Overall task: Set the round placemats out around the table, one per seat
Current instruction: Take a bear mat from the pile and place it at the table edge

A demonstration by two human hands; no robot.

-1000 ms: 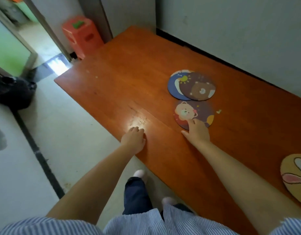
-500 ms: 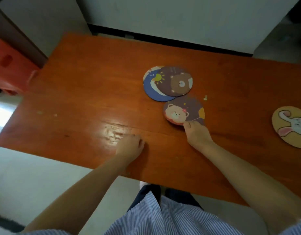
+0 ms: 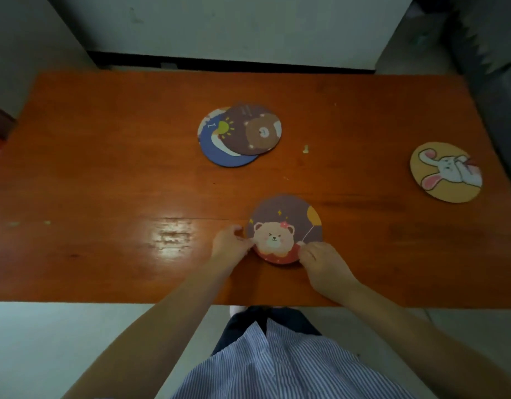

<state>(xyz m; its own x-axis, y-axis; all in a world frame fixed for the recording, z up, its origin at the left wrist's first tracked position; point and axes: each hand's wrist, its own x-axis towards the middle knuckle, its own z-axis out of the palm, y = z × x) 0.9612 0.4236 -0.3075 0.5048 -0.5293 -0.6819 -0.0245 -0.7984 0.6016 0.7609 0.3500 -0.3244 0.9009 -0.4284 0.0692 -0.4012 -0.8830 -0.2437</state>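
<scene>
On orange table (image 3: 104,156) (seemingly scuffed): placemats (image 3: 284,228)

Blue moon placemat (image 3: 219,148) at upper centre half hidden under the brown bear placemat (image 3: 252,129), counter (image 3: 104,168) cut off at left and right frame edges, its pale specks (image 3: 306,149) too small to identify

Both hands (image 3: 229,243) pinching bear placemat (image 3: 286,226), wooden table (image 3: 104,174)

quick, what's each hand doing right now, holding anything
Left hand: fingers pinching the left edge of the balloon bear placemat.
Right hand: fingers gripping the same placemat's lower right edge; it lies flat on the table.
</scene>
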